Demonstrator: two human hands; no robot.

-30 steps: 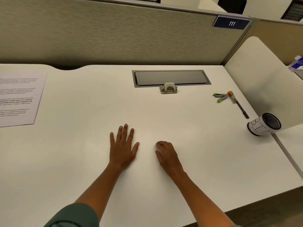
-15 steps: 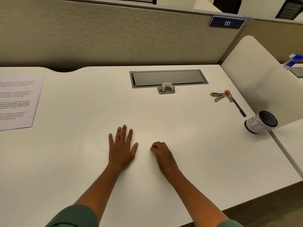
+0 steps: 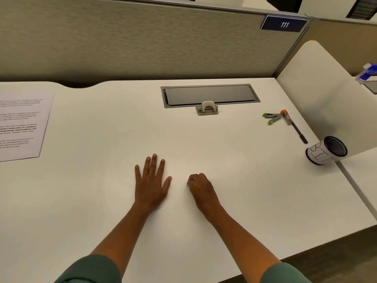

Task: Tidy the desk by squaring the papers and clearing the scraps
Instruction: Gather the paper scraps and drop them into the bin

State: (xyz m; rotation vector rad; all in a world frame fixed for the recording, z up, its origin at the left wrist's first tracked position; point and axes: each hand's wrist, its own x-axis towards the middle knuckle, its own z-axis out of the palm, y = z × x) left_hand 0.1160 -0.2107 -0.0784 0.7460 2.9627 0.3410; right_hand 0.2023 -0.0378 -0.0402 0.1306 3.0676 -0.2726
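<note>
- The papers (image 3: 21, 124), a printed stack with lines of blurred black text, lay flat at the bench's (image 3: 102, 201) nine-o'clock edge, partly cut off by the frame, with its visible right edge tilted slightly; against the frame a second before, it sat in the same spot on the bench.
- No scrap could be made out plainly; whether the right hand (image 3: 201, 187) held one under its curled fingers I could not tell.
- Compared with a second before, the right hand's fingers had curled further in, from a loose claw on the surface to a near fist, knuckles up, resting on the bench at about five o'clock of the bench's middle.
- The left hand (image 3: 151, 180) had stayed where it was, lying palm down with its fingers straight and spread wide, just beside the right hand at its nine o'clock, the two apart and holding nothing that showed.
- Both forearms ran down to six o'clock into green sleeves (image 3: 91, 270).
- At twelve o'clock a grey cable hatch (image 3: 210, 96) was set in the bench, with a small pale hole punch (image 3: 207, 108) touching its near rim.
- At two o'clock lay two small grey clips with green tips (image 3: 272, 117), and just beside them an orange-capped pen (image 3: 293, 125) pointed toward four o'clock.
- At three o'clock a cup labelled BIN (image 3: 325, 150) lay on its side, dark mouth facing right, against a white divider (image 3: 318, 92).
- A beige partition (image 3: 142, 41) closed off the far side, carrying a blue plate marked 111 (image 3: 284, 24).
- Nothing lay between the hands and the papers.
</note>
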